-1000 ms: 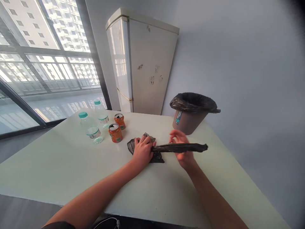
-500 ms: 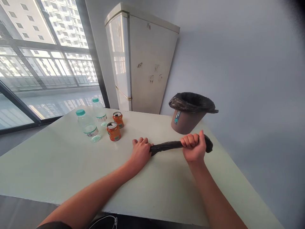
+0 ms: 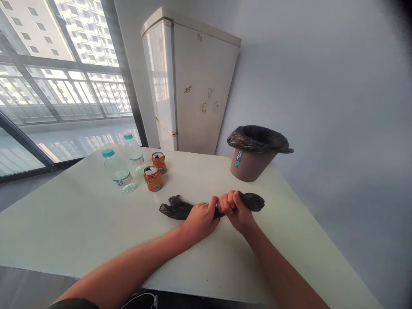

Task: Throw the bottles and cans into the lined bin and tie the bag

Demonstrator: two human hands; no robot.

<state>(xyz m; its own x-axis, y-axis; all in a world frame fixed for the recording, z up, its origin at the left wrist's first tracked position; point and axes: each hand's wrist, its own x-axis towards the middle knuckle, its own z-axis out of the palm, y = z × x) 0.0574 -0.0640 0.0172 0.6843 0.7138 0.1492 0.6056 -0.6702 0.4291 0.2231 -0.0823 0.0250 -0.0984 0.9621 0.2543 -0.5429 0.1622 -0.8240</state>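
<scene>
A black plastic bag (image 3: 175,208), twisted into a rope, lies across the pale green table (image 3: 80,223). My left hand (image 3: 201,216) is closed around its middle. My right hand (image 3: 234,210) is fisted on it right beside the left, knuckles touching. One crumpled end sticks out to the left of my left hand, the other bulges out to the right of my right hand.
A brown bin (image 3: 254,161) lined with a black bag stands at the table's far right. Two water bottles (image 3: 117,171) and two orange cans (image 3: 153,178) stand at the far left. A white fridge (image 3: 189,81) and a large window are behind.
My right hand slid left along the bag until it met my left hand. My left hand drew back toward me, and the bag's left end now shows.
</scene>
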